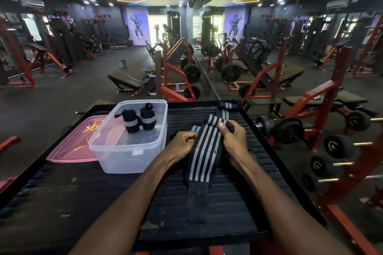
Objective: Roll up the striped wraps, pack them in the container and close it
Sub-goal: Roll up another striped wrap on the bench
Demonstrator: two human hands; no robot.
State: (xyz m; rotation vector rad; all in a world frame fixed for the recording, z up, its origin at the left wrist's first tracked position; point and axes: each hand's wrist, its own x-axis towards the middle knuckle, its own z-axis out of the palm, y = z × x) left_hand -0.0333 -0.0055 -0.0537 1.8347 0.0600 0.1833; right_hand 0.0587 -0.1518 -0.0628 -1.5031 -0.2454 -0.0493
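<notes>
Both hands curled around one striped wrap (pixel 204 153), right of the clear container (pixel 128 151): left hand (pixel 182 145) gripping its left edge, right hand (pixel 232 136) pinching its folded far end. Wrap's plain black tail trailing toward the near edge of the black tray (pixel 83 203). Two rolled wraps (pixel 138 119) standing inside the container. Pink lid (pixel 72 147) lying flat, touching the container's left side. Another striped wrap (pixel 224 109) beyond the container's right, at the tray's far edge.

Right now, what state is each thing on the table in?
Container: open, upright, two rolled wraps inside.
Rolled wraps: standing side by side in the container.
Pink lid: off, lying flat to the left of the container.
Striped wrap in hand: unrolled, far end gripped by left hand and right hand.
Another striped wrap: lying unrolled at the far edge.
</notes>
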